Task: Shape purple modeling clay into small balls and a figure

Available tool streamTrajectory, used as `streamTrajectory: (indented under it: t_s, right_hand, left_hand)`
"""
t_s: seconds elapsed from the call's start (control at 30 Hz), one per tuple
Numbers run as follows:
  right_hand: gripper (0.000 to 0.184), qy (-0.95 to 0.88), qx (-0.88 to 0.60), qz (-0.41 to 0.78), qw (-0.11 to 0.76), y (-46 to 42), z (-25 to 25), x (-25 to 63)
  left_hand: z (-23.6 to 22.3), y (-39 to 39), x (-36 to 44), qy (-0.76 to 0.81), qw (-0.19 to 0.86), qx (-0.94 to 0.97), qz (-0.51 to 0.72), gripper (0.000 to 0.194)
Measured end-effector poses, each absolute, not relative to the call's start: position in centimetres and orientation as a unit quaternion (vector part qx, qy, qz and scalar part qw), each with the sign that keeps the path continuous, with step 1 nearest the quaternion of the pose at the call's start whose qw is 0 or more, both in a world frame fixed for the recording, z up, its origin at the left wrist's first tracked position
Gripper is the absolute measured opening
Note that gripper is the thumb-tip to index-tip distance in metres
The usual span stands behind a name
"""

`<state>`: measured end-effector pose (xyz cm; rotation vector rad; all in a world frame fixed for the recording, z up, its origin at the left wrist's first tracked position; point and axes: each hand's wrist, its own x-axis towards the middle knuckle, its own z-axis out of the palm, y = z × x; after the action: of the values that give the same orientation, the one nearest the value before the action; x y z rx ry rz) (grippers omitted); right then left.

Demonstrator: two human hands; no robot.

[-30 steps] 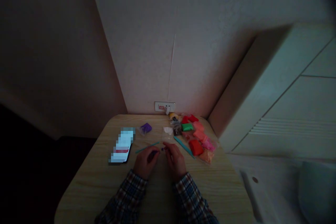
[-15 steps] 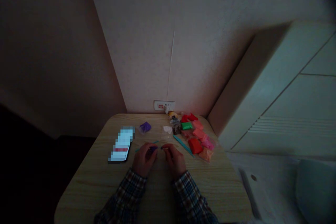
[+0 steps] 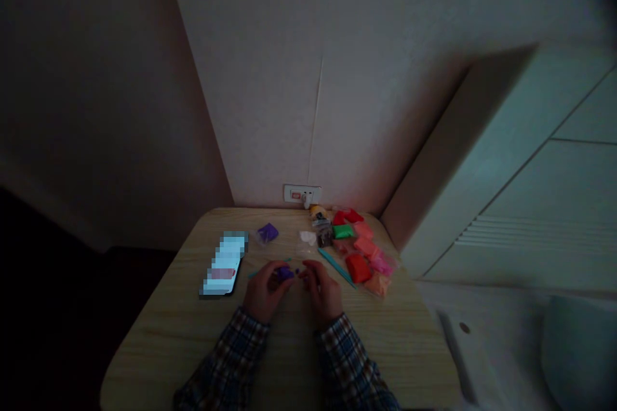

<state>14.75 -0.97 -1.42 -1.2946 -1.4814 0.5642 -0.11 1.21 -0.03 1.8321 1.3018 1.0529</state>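
My left hand (image 3: 261, 294) is curled around a lump of purple clay (image 3: 285, 273), which shows between the thumb and fingers. Facing it a short gap away, my right hand (image 3: 324, 294) has its fingers bent in a pinch. A tiny dark purple bit of clay (image 3: 297, 271) sits right at its fingertips; the exact contact is too small and dim to see. Partly hidden behind my left hand is a thin teal tool (image 3: 252, 274) lying on the table.
On the wooden table (image 3: 385, 347), a phone (image 3: 225, 263) with a lit screen lies left. A purple packet (image 3: 267, 232) and a white packet (image 3: 307, 239) are farther back. A teal tool (image 3: 336, 266) and several coloured packets (image 3: 359, 268) lie right. A wall socket (image 3: 302, 194) is behind.
My left hand has turned slightly, so more of the purple lump shows. The right fingers have shifted a little, and the small dark bit now shows more plainly between the hands.
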Motion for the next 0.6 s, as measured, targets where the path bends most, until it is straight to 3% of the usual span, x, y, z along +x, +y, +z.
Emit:
streamTrajectory:
  t_s: [0.23, 0.6]
  right_hand:
    - [0.017, -0.620, -0.545, 0.142, 0.547, -0.81, -1.15, 15.01]
    - [0.020, -0.627, -0.551, 0.181, 0.520, -1.20, -0.76, 14.80]
  left_hand:
    - [0.23, 1.10, -0.21, 0.487, 0.332, 0.713, 0.380, 0.019]
    - [0.03, 1.03, -0.23, 0.435, 0.275, 0.748, 0.418, 0.010]
